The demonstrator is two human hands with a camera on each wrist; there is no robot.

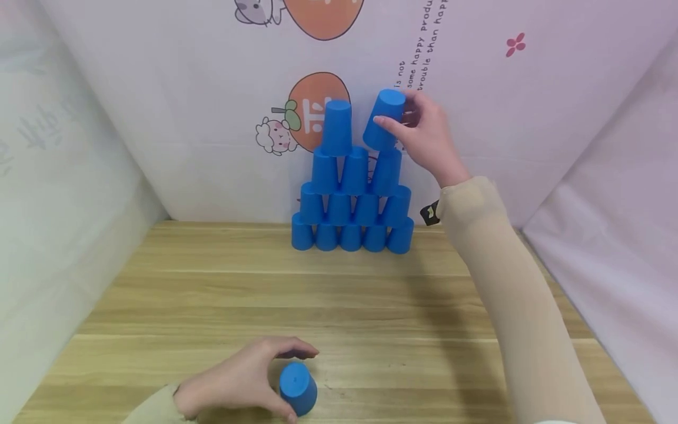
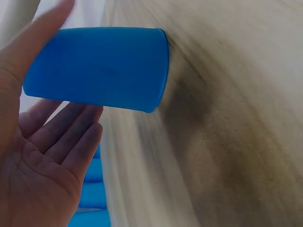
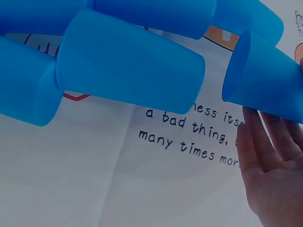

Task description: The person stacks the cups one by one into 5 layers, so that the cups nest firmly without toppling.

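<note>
My right hand [image 1: 426, 132] pinches a blue cup [image 1: 385, 121] between thumb and fingers. That cup is upside down, slightly tilted, and held above the right end of a stack of blue cups [image 1: 351, 203]. In the right wrist view, a gap shows between the held cup [image 3: 265, 78] and the nearest stacked cup [image 3: 130, 61]. Near the front edge of the view, my left hand [image 1: 238, 374] curves loosely around another upside-down blue cup [image 1: 299, 388] on the table. The left fingers stand apart from this cup; whether the thumb touches it I cannot tell.
The stack stands at the back of the wooden table [image 1: 222, 294], in rows that narrow upward, with a single cup [image 1: 337, 128] at its top left. Close behind it hangs a printed white cloth [image 1: 212, 106]. White cloth walls [image 1: 63, 176] enclose both sides.
</note>
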